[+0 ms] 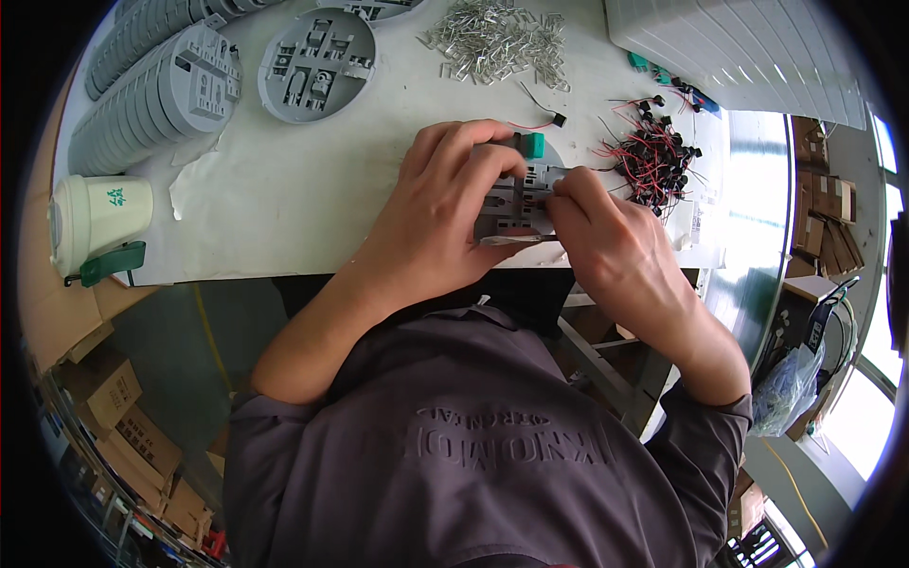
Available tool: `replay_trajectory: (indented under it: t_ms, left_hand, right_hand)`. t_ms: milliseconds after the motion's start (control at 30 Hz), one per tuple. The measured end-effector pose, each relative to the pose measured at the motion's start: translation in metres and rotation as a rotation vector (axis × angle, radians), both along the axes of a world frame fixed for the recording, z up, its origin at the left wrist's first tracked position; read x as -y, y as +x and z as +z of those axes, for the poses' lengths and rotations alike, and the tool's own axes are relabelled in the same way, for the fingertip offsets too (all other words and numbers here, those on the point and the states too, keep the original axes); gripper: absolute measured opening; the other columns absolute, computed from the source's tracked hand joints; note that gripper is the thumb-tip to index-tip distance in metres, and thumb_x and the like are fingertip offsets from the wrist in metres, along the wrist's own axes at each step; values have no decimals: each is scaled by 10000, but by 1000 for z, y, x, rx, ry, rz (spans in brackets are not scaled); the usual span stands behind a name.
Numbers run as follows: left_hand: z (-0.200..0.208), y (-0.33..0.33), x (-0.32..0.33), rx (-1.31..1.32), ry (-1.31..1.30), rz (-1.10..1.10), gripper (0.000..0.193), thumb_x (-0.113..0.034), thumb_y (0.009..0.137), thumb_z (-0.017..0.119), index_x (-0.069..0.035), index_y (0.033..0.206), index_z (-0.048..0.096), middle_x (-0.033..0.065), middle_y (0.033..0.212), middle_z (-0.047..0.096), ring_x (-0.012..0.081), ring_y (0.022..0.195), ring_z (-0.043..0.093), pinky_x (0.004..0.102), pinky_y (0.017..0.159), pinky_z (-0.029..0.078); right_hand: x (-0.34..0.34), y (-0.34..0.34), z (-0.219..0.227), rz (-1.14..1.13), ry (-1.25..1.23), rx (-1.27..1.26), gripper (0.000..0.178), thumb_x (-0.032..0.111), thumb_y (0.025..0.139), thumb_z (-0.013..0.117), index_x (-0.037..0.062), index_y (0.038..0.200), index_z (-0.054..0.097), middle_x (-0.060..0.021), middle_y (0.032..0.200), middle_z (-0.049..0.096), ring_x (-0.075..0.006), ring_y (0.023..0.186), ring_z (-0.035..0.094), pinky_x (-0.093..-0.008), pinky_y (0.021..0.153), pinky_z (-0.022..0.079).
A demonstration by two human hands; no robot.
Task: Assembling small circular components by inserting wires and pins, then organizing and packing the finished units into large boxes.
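Note:
A round grey plastic housing (pixel 519 201) with slots and raised ribs lies at the table's front edge, partly covered by both hands. My left hand (pixel 443 194) is closed on its left side, fingers curled over the top and thumb at the near rim. Beside those fingertips shows a green-ended piece (pixel 532 145) with a dark body; its kind is unclear. My right hand (pixel 606 227) is pinched at the housing's right side, and what its fingertips hold is hidden. A slim silver metal tool (pixel 519 239) crosses the near rim, its right end reaching my right hand.
Black buzzer-like parts with red wires (pixel 653 161) lie heaped at right; a single one (pixel 559 120) lies beyond the housing. Metal clips (pixel 497 43) are piled at the back. Stacked grey housings (pixel 156 90), another housing (pixel 317 66) and a cream cup (pixel 104 218) stand left.

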State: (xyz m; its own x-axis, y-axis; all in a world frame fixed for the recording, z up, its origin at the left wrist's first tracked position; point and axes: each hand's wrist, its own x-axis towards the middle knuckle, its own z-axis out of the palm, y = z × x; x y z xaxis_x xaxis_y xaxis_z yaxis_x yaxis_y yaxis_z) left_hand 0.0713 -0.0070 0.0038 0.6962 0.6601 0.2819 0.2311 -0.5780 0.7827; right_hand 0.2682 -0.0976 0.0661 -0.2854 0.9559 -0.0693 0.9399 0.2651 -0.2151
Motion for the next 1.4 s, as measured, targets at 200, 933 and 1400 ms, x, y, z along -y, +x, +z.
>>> replay_trajectory:
  t_ms: [200, 933, 1400]
  left_hand:
    - [-7, -1, 2, 54, 34, 19, 199, -59, 810, 835, -81, 969, 718, 95, 1467, 609, 311, 1269, 533, 412, 1097, 442]
    - [-14, -6, 8, -64, 100, 7, 768, -198, 636, 963, -105, 1293, 576, 141, 1569, 546, 350, 1342, 522, 456, 1135, 418]
    - [-13, -9, 7, -88, 91, -40, 786, -229, 677, 955, -85, 1326, 535, 160, 1575, 532, 357, 1330, 534, 458, 1136, 413]
  right_hand:
    - [12, 15, -25, -83, 135, -346, 238, -87, 837, 721, -38, 1070, 737, -127, 1135, 668, -220, 767, 674, -323, 644, 556]
    - [36, -20, -48, -270, 432, -130, 287, -85, 792, 724, -3, 1061, 780, -76, 1197, 729, -201, 699, 685, -300, 579, 537]
    - [25, -20, -21, -114, 257, -2, 318, -57, 806, 723, -4, 1112, 791, -100, 1232, 722, -214, 678, 667, -316, 617, 553]
